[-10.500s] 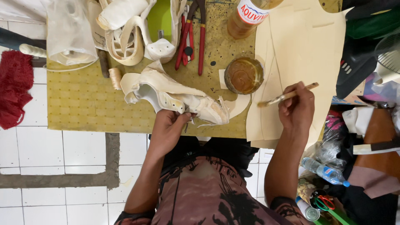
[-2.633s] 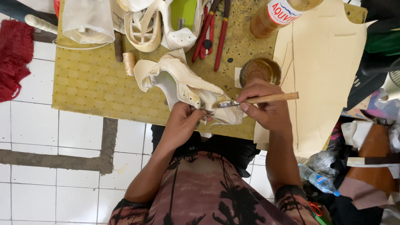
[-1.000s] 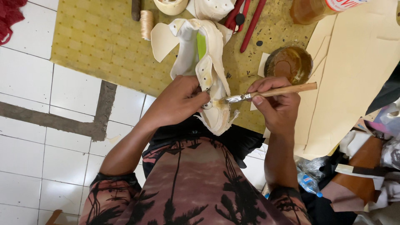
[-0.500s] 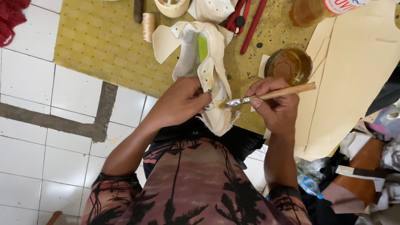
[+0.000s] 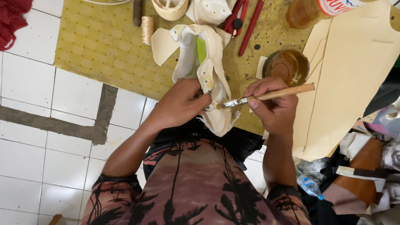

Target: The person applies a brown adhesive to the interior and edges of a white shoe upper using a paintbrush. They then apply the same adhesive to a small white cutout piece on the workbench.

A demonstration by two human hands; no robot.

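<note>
Cloth (image 5: 14, 18), dark red and bunched, lies at ten o'clock on the white tiled floor (image 5: 37, 125). Right of it, a yellow dotted mat (image 5: 104, 46) covers the desk, with a spool of tan thread (image 5: 147, 29) at eleven o'clock and a round cream roll (image 5: 168, 6) just beside it at the top edge. At twelve o'clock the white shoe upper (image 5: 204, 79), with a green lining strip, rests on the mat's near edge. The left hand (image 5: 179, 104) has its fingers closed on the upper's lower part, pinching it in place. Red-handled pliers (image 5: 243, 21) lie just beyond the upper. The right hand (image 5: 273, 104) grips a wooden-handled brush (image 5: 266, 95), fingers wrapped round the handle, and the metal ferrule and bristles touch the upper by the left thumb. Behind that hand, at one o'clock, sits an open round tin (image 5: 287, 66) of brown glue. An amber bottle (image 5: 316, 10) lies at the top edge, its white label with red and blue print partly cut off. Tan pattern sheets (image 5: 350, 79) fill two o'clock, and a clutter of scraps, perhaps leather, with a small plastic bottle (image 5: 308, 185) sits at four o'clock. Since half a second ago the brush tip has stayed on the same spot; the hands have barely shifted.
</note>
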